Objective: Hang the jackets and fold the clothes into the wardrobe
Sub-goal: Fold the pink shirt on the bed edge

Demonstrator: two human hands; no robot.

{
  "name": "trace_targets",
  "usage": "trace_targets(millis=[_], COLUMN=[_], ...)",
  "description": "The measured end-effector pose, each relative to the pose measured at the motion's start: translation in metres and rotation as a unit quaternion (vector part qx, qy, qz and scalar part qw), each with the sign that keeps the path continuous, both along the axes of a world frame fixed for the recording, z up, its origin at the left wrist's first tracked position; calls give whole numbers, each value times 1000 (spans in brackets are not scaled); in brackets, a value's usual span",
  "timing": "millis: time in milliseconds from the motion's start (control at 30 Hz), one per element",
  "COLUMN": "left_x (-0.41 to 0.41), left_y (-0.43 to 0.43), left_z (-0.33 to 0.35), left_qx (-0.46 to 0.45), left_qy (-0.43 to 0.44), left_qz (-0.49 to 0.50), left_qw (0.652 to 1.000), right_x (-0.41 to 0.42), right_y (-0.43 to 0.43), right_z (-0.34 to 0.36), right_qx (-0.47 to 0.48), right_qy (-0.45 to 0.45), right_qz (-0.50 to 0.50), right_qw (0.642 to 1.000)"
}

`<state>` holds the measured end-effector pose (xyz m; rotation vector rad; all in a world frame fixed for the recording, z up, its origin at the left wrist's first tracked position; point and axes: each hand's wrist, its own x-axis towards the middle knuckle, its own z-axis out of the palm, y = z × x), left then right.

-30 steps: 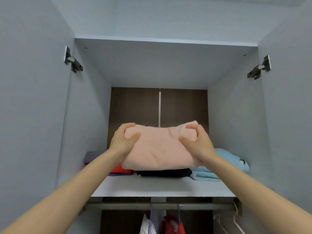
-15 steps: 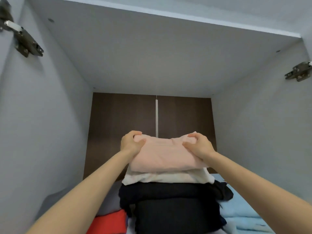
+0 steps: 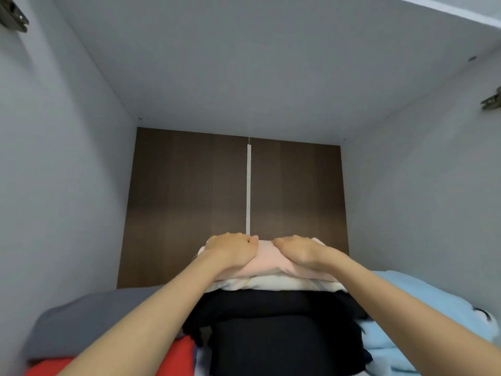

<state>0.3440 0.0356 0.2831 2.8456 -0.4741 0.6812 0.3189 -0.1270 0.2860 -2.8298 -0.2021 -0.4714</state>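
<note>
Your left hand point(image 3: 230, 251) and right hand point(image 3: 298, 253) lie flat, uncurled, on the pink folded garment point(image 3: 267, 264), centre frame; press evenly so the stack point(image 3: 271, 310) sits square.

Inside a home wardrobe point(image 3: 271, 77) here — pale grey laminate walls point(image 3: 67, 185), a dark brown wood-grain back panel point(image 3: 189, 199), metal door hinges point(image 3: 492, 100), stacks of folded clothes point(image 3: 284, 335).

Not much to see, honestly: two arms come in from the bottom of the shot. The left forearm point(image 3: 151, 316) and right forearm point(image 3: 401, 308) are bare all the way up, and the left hand point(image 3: 233, 249) and right hand point(image 3: 298, 251) are bare too. Slim arms, smooth-looking.
</note>
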Motion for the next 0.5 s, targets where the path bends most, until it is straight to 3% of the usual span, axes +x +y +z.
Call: trace_targets(millis=[167,500], left_x=[3,-34], left_y=[-1,3], left_z=[-12,-13], left_qx=[-14,-189], left_qy=[-2,-103], left_qz=[-8,-68], left_qw=[1000,974], right_x=[6,-31], right_y=[-6,-37], right_z=[-6,-6], right_qx=[58,157], right_qy=[47,-184], right_qz=[10,26], right_qw=[997,970])
